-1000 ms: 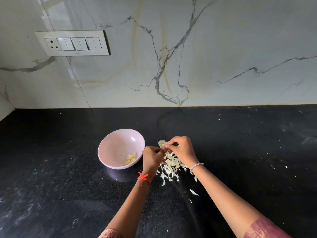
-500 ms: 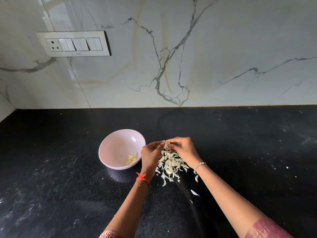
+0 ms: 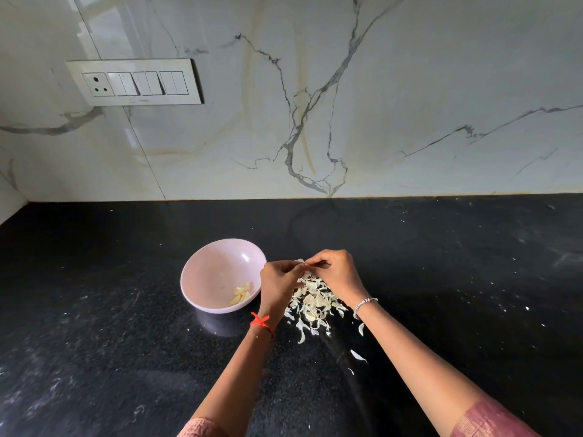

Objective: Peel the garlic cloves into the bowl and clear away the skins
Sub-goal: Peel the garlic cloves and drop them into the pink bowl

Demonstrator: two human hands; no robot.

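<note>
1. Head view: both hands meet above the black counter (image 3: 126,342), fingertips together just right of the bowl (image 3: 205,269).
2. The left hand (image 3: 279,280) and right hand (image 3: 336,272) have their fingers curled, and both pinch a garlic piece (image 3: 300,261) between them. It is small and pale, and the fingers hide most of it.
3. The bowl is pale pink and stands upright on the counter, with the left hand just beside its right rim.
4. A few peeled cloves (image 3: 243,293) lie in the bowl, low against its near right wall.
5. The skins (image 3: 312,302) lie heaped on the counter under and just nearer than the hands, right of the bowl and apart from it.
6. A few stray flakes (image 3: 358,355) lie nearer still, between the forearms.
7. A red thread (image 3: 261,321) is tied round the left wrist, and a beaded bracelet (image 3: 364,304) circles the right.
8. A pink sleeve (image 3: 492,421) shows at the bottom edge.
9. Behind the counter rises a veined marble wall (image 3: 410,89), with a white switch plate (image 3: 134,82) at upper left holding a socket and rocker switches.
</note>
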